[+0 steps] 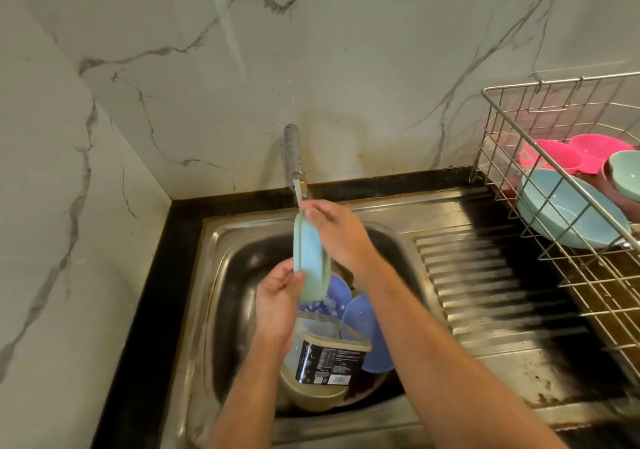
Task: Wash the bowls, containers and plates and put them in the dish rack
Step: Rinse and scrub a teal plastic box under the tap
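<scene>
I hold a light green plate (310, 258) on edge over the sink (221, 261), under water running from the tap (293, 152). My left hand (278, 296) grips its lower rim. My right hand (334, 228) holds its upper edge, fingers along the plate's right face. In the basin below lie two blue plates (363, 324), a clear container with a dark label (329, 355) and a beige bowl (311, 393). The wire dish rack (561, 268) at the right holds a teal bowl (568, 213), pink bowls (568, 157) and a green bowl (625, 174).
A ribbed steel drainboard (485, 292) lies between the sink and the rack. Marble walls close off the back and the left side. A black counter edge (152, 310) runs along the sink's left.
</scene>
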